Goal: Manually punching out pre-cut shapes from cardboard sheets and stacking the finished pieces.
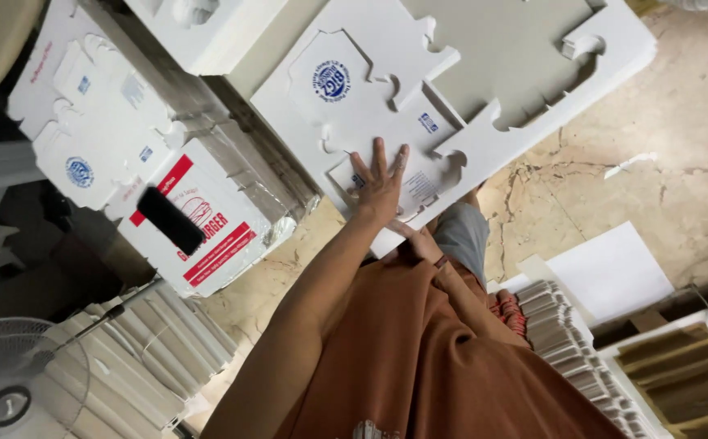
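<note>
The left hand presses flat, fingers spread, on the white die-cut cardboard box blank; the right hand pinches its near edge.

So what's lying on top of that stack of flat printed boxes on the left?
A black phone lies on the top red-and-white sheet of the stack of flat boxes. It covers part of the print. The sheets below show only their edges; their faces are hidden.

Left hand lies flat with fingers spread, arm stretched forward; right hand sits mostly hidden beneath it.
</note>
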